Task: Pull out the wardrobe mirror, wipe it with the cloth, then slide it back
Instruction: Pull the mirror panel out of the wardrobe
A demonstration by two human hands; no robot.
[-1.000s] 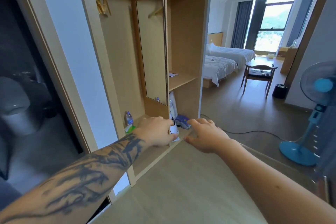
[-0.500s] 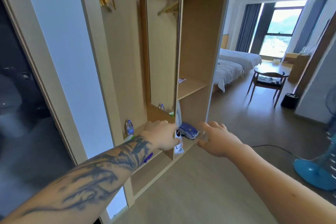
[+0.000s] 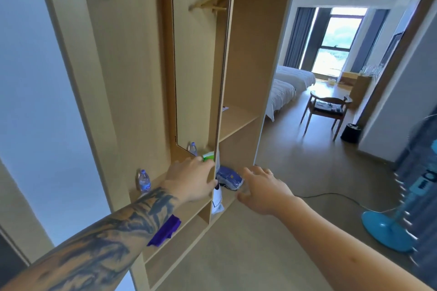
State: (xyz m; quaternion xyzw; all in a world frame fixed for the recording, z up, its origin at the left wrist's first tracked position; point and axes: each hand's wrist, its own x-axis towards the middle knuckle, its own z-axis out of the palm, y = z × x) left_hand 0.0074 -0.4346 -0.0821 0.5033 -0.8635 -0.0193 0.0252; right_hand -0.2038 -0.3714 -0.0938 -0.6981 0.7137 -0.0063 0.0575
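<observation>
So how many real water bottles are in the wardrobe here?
1: a water bottle stands on the lower left shelf. The bottle seen in the mirror is its reflection. Others may be hidden behind the left hand.

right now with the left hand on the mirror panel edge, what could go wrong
The left hand grips the front edge of the tall wood-framed pull-out mirror; fingers could get pinched against the divider as it slides. The purple cloth lies at the shelf's front edge under the forearm and might be knocked off. The white plastic bag beside the panel's foot could snag.
</observation>
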